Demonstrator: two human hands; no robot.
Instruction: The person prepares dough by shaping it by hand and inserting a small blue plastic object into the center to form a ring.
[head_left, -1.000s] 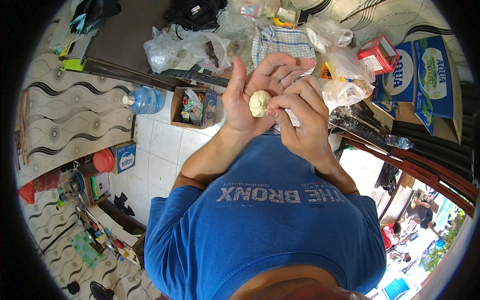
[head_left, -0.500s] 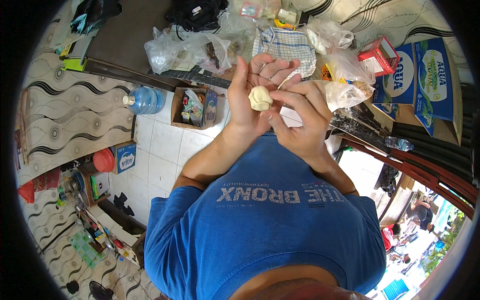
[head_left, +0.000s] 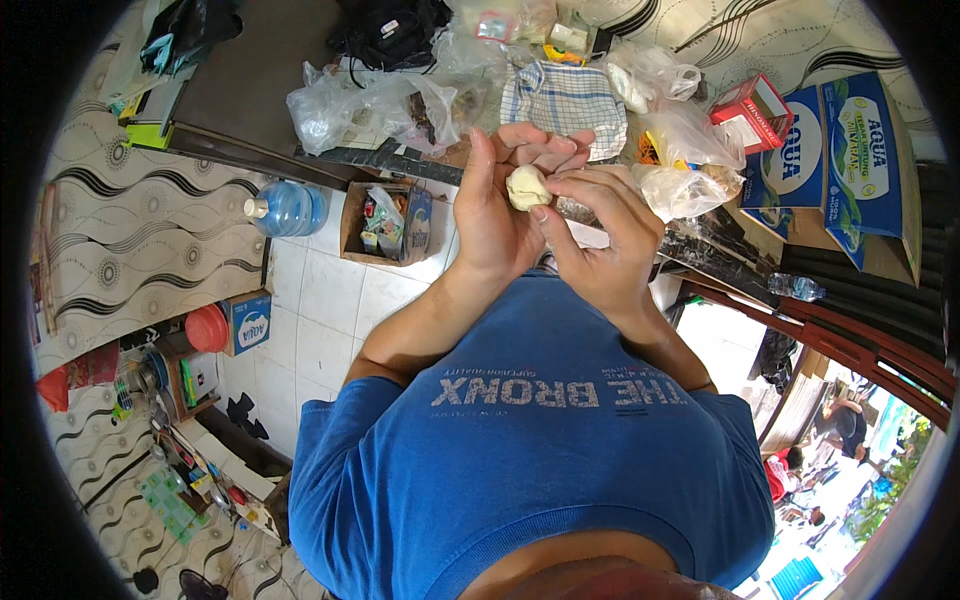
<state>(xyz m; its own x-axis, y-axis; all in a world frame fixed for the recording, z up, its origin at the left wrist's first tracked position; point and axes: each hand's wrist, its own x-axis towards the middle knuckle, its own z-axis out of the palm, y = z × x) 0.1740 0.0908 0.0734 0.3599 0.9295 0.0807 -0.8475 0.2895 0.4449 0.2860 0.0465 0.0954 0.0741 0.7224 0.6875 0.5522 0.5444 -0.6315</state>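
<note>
A small, pale cream ball of dough [head_left: 527, 187] with a creased surface sits on the fingers of my left hand [head_left: 488, 220]. That palm faces up, its thumb stands to the left, and the fingers curl a little behind the ball. From the right, my right hand [head_left: 608, 228] pinches the ball's edge with thumb and forefinger. Both hands are raised in front of my chest, on the near side of the cluttered tabletop. A blue-and-white checked cloth [head_left: 575, 100] lies just beyond my fingertips.
Clear plastic bags [head_left: 335, 112] and filled bags [head_left: 685, 190] cover much of the tabletop. A red box [head_left: 752, 112] and a blue carton [head_left: 868, 160] stand at the right. On the left floor are a cardboard box of packets [head_left: 417, 228] and a blue water jug [head_left: 300, 208].
The dough ball has shifted slightly right and upward and shows a different side. My left fingers are more curled, and the right thumb and forefinger have come closer around the ball.
</note>
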